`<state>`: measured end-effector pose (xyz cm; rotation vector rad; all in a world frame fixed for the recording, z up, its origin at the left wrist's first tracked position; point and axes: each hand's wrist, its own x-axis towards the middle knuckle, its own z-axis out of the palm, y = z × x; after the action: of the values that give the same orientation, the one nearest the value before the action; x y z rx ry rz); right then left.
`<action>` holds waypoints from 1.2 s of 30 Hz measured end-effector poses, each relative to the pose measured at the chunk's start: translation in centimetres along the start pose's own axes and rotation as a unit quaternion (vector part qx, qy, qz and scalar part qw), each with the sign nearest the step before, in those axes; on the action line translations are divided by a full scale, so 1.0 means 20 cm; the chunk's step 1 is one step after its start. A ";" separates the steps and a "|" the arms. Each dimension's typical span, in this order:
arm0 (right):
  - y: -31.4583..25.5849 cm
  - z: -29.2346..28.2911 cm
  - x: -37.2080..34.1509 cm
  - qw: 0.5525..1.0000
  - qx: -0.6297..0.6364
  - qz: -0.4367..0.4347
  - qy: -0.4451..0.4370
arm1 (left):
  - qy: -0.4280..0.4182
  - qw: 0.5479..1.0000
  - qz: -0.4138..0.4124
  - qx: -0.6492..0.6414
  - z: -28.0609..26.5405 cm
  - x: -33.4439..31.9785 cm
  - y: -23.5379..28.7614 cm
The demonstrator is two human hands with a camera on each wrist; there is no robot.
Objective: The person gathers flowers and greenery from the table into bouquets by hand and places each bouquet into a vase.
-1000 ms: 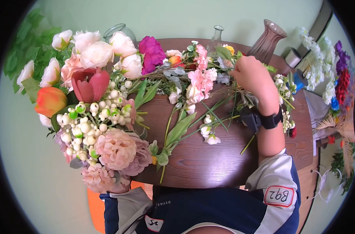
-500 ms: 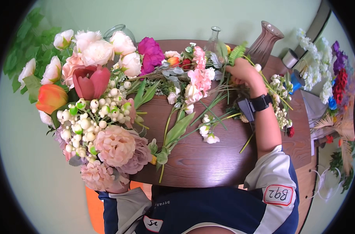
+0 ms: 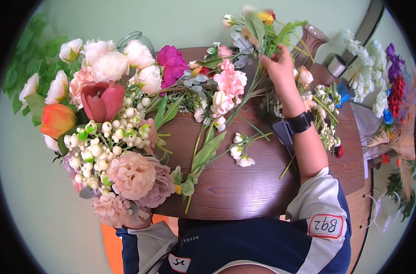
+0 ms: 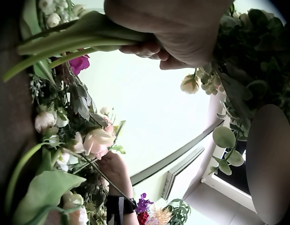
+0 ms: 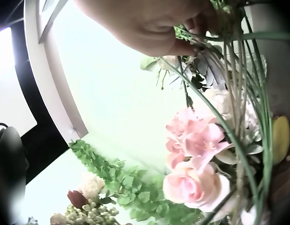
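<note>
Pink-and-cream bouquet (image 3: 134,175) nearest; we note L hand (image 4: 171,26) curled round its stems. Beyond, loose flowers (image 3: 229,82) on table (image 3: 240,187). R hand (image 3: 280,68) pinches mixed spray (image 3: 255,28), raised vs. 0.5 s ago: tops clear, stems still overlapping pile, so separation seems incomplete. Mauve vase (image 3: 317,37) behind.

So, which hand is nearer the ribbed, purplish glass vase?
Right. The right hand is close, just left of the vase; the left hand is far leftward, gripping the large pink-and-white bouquet.

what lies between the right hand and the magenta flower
In the head view, mainly pink blossoms and a green leaf lie between the right hand and the magenta flower.
</note>
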<state>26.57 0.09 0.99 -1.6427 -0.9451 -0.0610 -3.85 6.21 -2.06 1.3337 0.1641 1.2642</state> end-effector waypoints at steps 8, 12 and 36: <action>-0.13 -0.13 0.02 0.970 0.022 -0.209 0.123 | 0.012 1.000 0.005 0.020 -0.02 -0.01 0.01; -0.24 -0.23 0.01 0.955 -0.009 -0.244 0.168 | 0.020 0.999 0.007 0.030 -0.03 -0.02 0.01; -0.39 -0.25 -0.08 0.943 -0.199 -0.224 -0.147 | 0.064 0.992 0.025 0.102 -0.09 -0.08 0.05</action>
<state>22.95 -5.09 8.03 -1.8003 -1.6098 -0.3432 -6.40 5.79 -2.74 1.4378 0.3608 1.4059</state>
